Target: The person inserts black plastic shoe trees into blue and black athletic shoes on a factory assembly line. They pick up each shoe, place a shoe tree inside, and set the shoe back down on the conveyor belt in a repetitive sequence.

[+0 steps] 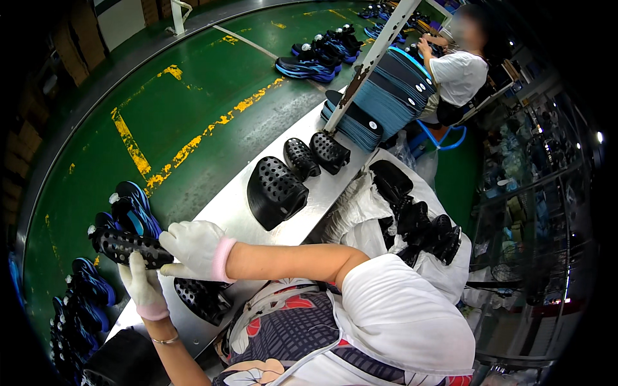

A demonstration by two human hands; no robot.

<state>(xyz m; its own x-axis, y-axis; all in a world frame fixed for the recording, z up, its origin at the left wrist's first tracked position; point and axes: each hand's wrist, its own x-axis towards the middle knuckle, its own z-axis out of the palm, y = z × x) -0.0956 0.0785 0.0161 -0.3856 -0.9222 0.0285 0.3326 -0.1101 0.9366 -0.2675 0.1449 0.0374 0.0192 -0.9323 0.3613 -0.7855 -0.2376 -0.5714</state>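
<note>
Both my hands wear white gloves and hold a black perforated plastic shoe insert (125, 249) at the left edge of the metal bench (222, 219). My left hand (143, 289) closes on it from below, thumb against its dotted side. From the right, my right hand (198, 249) is closed round its other end; some fingertips are hidden. Just beyond the insert sits a black and blue sports shoe (136, 209). Another perforated insert (201, 300) lies by my right wrist, partly covered. Farther along the bench stand a large insert (277, 193) and two smaller inserts (315, 154).
Stacks of blue insoles (393, 93) stand by a chipped white post (370, 67). A white sack (360, 212) holds more black inserts (418, 222) on the right. Rows of shoes (322, 55) line the green floor's far side. A co-worker (458, 71) works at the far right.
</note>
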